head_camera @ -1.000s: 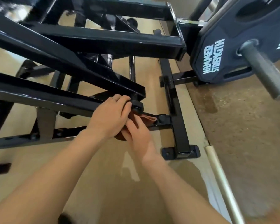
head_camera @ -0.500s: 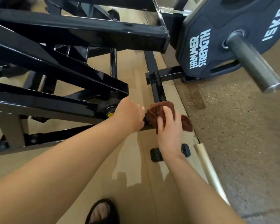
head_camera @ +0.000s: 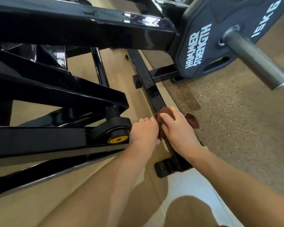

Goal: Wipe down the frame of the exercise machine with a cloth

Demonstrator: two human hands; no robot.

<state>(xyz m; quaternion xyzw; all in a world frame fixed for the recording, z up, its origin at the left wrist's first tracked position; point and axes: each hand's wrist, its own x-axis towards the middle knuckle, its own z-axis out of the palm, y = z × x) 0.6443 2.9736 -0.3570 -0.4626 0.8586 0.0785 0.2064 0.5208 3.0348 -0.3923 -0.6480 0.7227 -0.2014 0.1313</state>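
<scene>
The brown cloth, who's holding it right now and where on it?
The right hand grips the bunched middle of the brown cloth against the floor rail; one end hangs free. The left hand touches its near edge; its grip cannot be told.

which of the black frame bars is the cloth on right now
The low floor rail running toward the weight plate. The brown cloth sits on it under the right hand; the other bars have none.

Glossy black metal frame (head_camera: pixel 147 86), soft brown cloth (head_camera: pixel 164 112) (matt), speckled rough floor (head_camera: pixel 236 128).
</scene>
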